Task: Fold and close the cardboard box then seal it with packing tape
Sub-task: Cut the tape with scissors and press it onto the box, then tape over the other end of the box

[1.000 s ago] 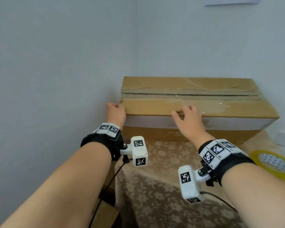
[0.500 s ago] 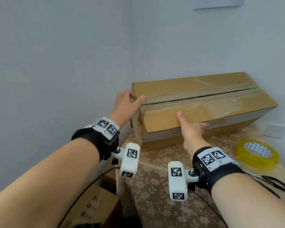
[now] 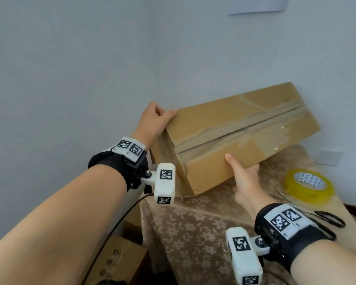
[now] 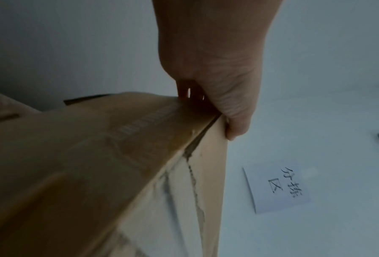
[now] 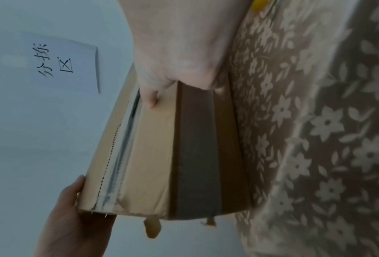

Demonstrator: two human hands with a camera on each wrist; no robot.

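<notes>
I see the long brown cardboard box (image 3: 240, 138) sitting on the table (image 3: 203, 223), which wears a tan cloth with a pale flower pattern; the box lies skewed, its near left end over the table's left edge and its far right end toward the wall; its top flaps are folded down and meet along a ragged seam that runs the length of the lid.

My left hand (image 3: 152, 122) grips the box's far left top corner; the thumb lies on the lid and the fingers (image 4: 232, 107) curl round the corner edge, pinching the cardboard, as the left wrist view shows plainly.

My right hand (image 3: 245, 179) is at the near long side of the box, about midway along it; the thumb points up flat against the side panel and the rest of the fingers tuck toward the bottom edge; in the right wrist view a fingertip presses the cardboard, but I cannot tell how far the other fingers are curled.

A roll of yellow packing tape (image 3: 308, 186) lies flat on the table to the right of the box, well apart from it; black-handled scissors (image 3: 329, 219) lie just nearer than the roll; a white paper sign (image 5: 65, 62) with handwritten characters hangs on the far wall; another brown carton (image 3: 119, 262) stands on the floor at the near left, below the table.
</notes>
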